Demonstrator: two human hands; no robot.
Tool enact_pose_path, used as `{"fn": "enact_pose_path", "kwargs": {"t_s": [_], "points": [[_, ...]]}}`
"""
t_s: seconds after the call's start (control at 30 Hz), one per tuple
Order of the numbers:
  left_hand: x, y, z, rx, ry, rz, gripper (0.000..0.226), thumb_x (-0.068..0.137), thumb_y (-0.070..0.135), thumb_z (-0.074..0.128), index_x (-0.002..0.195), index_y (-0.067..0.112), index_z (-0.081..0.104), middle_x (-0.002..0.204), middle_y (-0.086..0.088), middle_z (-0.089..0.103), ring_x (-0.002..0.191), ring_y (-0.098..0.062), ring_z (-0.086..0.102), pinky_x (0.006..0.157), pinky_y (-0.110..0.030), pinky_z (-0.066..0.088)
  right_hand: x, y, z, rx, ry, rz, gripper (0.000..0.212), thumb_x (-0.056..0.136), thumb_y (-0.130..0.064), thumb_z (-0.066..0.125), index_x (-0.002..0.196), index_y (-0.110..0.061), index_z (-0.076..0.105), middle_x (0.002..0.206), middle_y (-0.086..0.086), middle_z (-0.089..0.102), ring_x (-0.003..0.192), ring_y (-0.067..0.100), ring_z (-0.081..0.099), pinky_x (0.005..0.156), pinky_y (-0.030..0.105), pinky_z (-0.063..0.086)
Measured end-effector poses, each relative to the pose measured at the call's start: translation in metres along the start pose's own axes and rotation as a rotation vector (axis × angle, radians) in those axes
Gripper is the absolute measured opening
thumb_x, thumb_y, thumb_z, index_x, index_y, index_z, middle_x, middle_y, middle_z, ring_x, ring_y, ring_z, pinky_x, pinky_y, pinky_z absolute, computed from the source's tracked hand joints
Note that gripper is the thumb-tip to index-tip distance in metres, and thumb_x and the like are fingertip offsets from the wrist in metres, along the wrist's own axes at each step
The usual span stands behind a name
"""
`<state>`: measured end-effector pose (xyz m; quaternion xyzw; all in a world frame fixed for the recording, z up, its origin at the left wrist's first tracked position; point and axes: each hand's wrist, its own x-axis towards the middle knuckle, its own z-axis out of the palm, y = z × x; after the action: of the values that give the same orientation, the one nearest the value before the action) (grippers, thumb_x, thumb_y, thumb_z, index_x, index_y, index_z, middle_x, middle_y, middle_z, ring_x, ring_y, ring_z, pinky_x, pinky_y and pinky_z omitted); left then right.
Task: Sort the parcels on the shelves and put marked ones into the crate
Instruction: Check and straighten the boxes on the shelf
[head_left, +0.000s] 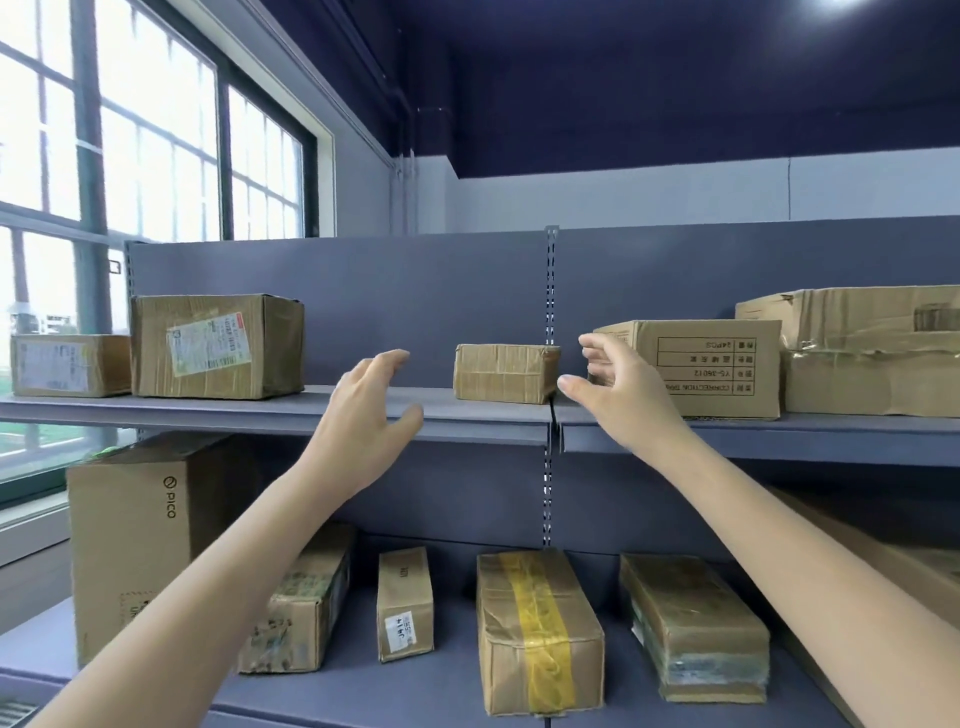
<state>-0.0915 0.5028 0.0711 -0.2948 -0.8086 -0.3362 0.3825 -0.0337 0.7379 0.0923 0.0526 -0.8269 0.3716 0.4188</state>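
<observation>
Small parcel (505, 373) on upper shelf (208, 410) between spread hands

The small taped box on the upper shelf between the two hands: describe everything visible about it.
The small taped box is a low, brown cardboard parcel wrapped in wrinkled clear-brown tape, its corners slightly crushed. No label shows on the face toward the camera. It sits flat on the upper shelf, in front of the slotted upright, apart from its neighbours. The left hand and right hand are open on either side of it; neither visibly touches it, though the right thumb tip is close to its lower right corner.
</observation>
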Motion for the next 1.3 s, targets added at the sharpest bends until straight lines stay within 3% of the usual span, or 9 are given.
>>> {"fn": "enact_pose_path", "kwargs": {"t_s": [0.37,0.57,0.67,0.73,0.83,0.97,1.13,1.2,1.3], "points": [[0.062,-0.054,0.025,-0.096,0.01,-0.035,0.05,0.086,0.013,0.058,0.133,0.01,0.041,0.133,-0.006,0.05,0.126,-0.02,0.043,0.105,-0.031,0.033,0.06,0.017,0.044,-0.071,0.006,0.047,0.052,0.087,-0.024,0.062,0.134,-0.018,0.042,0.135,0.002,0.048,0.119,0.017,0.048,0.091,0.025,0.037],[0.122,-0.07,0.056,-0.087,-0.187,-0.045,0.051,0.088,0.015,0.053,0.136,0.011,0.037,0.133,-0.008,0.047,0.122,-0.022,0.042,0.089,-0.024,0.032,0.099,0.035,0.066,-0.16,0.002,0.121,0.055,0.085,-0.027,0.063,0.135,-0.017,0.041,0.137,0.004,0.046,0.123,0.02,0.046,0.098,0.033,0.038],[0.149,-0.073,0.078,-0.039,-0.354,-0.119,0.046,0.088,0.019,0.053,0.129,0.008,0.039,0.125,-0.01,0.047,0.101,-0.022,0.044,0.077,-0.027,0.035,0.119,0.046,0.075,-0.235,-0.014,0.224,0.059,0.084,-0.035,0.062,0.136,-0.019,0.038,0.139,0.002,0.044,0.123,0.022,0.046,0.102,0.041,0.039],[0.161,-0.076,0.094,-0.016,-0.446,-0.176,0.029,0.086,0.02,0.054,0.109,0.013,0.04,0.107,-0.008,0.047,0.086,-0.021,0.043,0.062,-0.027,0.036,0.129,0.052,0.08,-0.294,-0.027,0.29,0.065,0.081,-0.04,0.063,0.137,-0.019,0.036,0.138,0.003,0.045,0.121,0.024,0.046,0.1,0.046,0.039],[0.172,-0.079,0.113,0.015,-0.519,-0.256,0.022,0.085,0.019,0.052,0.094,0.01,0.034,0.085,-0.001,0.041,0.068,-0.016,0.04,0.051,-0.025,0.03,0.139,0.059,0.088,-0.358,-0.071,0.334,0.074,0.081,-0.037,0.064,0.142,-0.014,0.028,0.139,0.007,0.043,0.123,0.026,0.045,0.096,0.037,0.039],[0.181,-0.08,0.125,0.043,-0.59,-0.317,0.014,0.086,0.015,0.047,0.093,0.008,0.038,0.085,-0.002,0.041,0.075,-0.021,0.04,0.054,-0.026,0.027,0.145,0.066,0.098,-0.332,-0.138,0.374,0.078,0.084,-0.029,0.065,0.143,-0.006,0.019,0.142,0.012,0.038,0.124,0.026,0.042,0.084,0.028,0.035],[0.18,-0.083,0.135,-0.165,-0.604,-0.372,0.015,0.081,0.003,0.044,0.071,0.012,0.039,0.074,-0.002,0.038,0.065,-0.019,0.036,0.056,-0.024,0.029,0.145,0.07,0.101,-0.209,-0.092,0.382,0.076,0.084,-0.021,0.066,0.144,-0.008,0.022,0.144,0.01,0.037,0.127,0.025,0.04,0.086,0.026,0.033],[0.179,-0.083,0.131,-0.283,-0.558,-0.391,0.008,0.079,0.004,0.045,0.082,0.01,0.044,0.086,-0.008,0.044,0.075,-0.021,0.041,0.065,-0.03,0.037,0.144,0.068,0.097,-0.187,-0.042,0.352,0.075,0.082,-0.02,0.067,0.144,-0.011,0.025,0.142,0.009,0.04,0.125,0.024,0.042,0.089,0.026,0.035],[0.172,-0.076,0.117,-0.416,-0.471,-0.323,0.031,0.071,0.009,0.052,0.102,0.004,0.049,0.095,-0.009,0.049,0.082,-0.022,0.048,0.071,-0.034,0.043,0.139,0.063,0.087,-0.185,0.043,0.289,0.07,0.079,-0.025,0.069,0.139,-0.015,0.035,0.131,0.003,0.049,0.115,0.022,0.049,0.094,0.035,0.044]]}}
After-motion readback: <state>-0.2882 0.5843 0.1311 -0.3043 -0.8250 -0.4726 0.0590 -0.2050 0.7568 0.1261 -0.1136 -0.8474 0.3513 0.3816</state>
